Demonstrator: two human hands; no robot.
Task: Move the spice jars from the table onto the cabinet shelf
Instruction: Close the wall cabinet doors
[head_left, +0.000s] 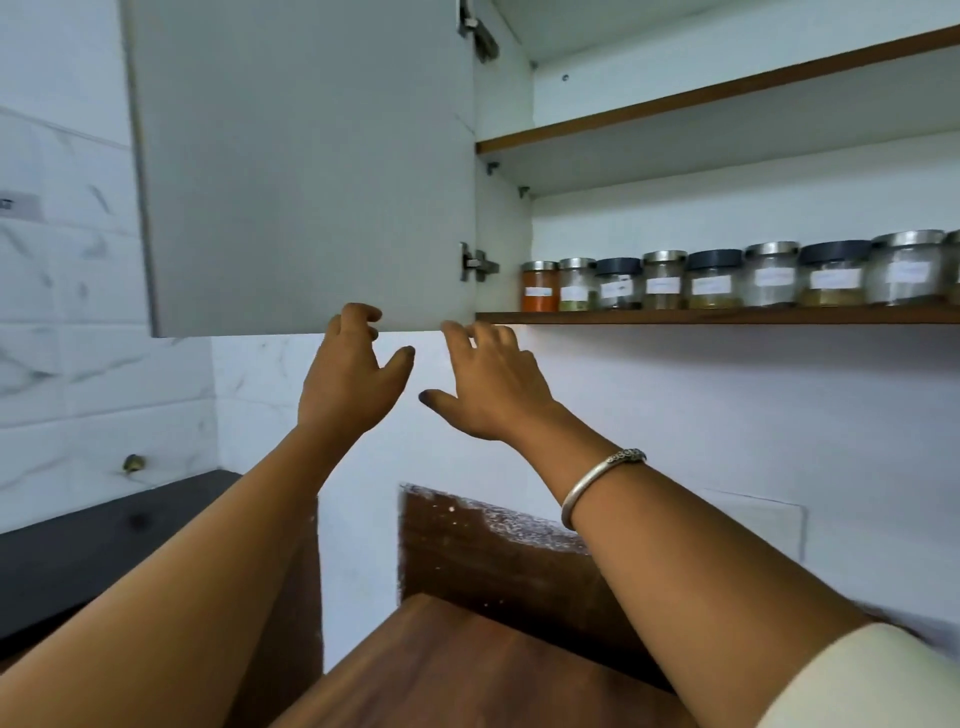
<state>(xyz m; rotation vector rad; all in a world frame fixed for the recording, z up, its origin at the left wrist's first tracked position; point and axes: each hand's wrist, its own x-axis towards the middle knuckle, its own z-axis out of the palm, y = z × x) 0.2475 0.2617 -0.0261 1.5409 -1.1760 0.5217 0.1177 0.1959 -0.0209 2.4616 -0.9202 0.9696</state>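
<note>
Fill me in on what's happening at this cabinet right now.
A person is reaching up with both bare hands to the bottom edge of the open cabinet door. The left hand curls its fingers at that edge; the right hand is spread just beside it. Neither holds a jar. A row of spice jars already stands on the lower shelf, and the shelf above looks bare.

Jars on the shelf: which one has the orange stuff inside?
The jar at the far left end of the row, next to the cabinet's side wall. It holds bright orange powder; the others look pale, greenish or yellowish.
</note>
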